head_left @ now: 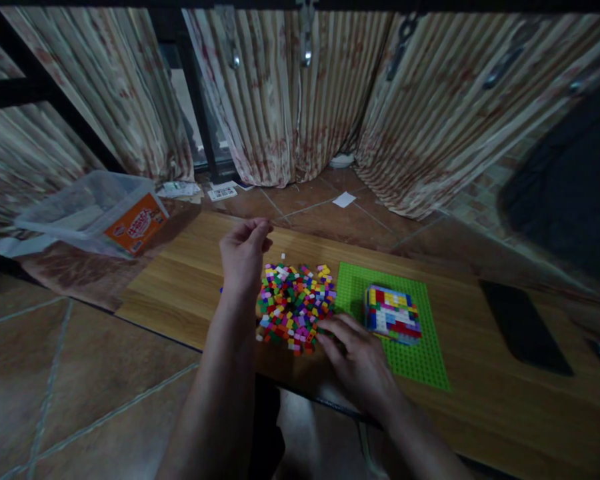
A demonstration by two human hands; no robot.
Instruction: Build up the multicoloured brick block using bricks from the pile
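A pile of small coloured toy bricks (pixel 300 303) lies loose on the wooden table. My left hand (pixel 247 252) is raised above the pile's far left side, its thumb and fingers pressed together; anything in the pinch is too small or hidden to make out. At the pile's near right edge, my right hand (pixel 356 353) reaches in with curved fingers, thumb and forefinger apart at the bricks. To its right, a block built of multicoloured bricks (pixel 393 315) sits on a green studded baseplate (pixel 420 370). One white brick (pixel 283 256) lies just beyond the pile.
The wooden table (pixel 180 287) stretches left and right. A dark flat slab (pixel 525 327) lies at its right. On the floor to the left stands a clear plastic bin (pixel 87 220) with an orange label. Papers (pixel 344 199) lie on the tiles before striped curtains (pixel 280 100).
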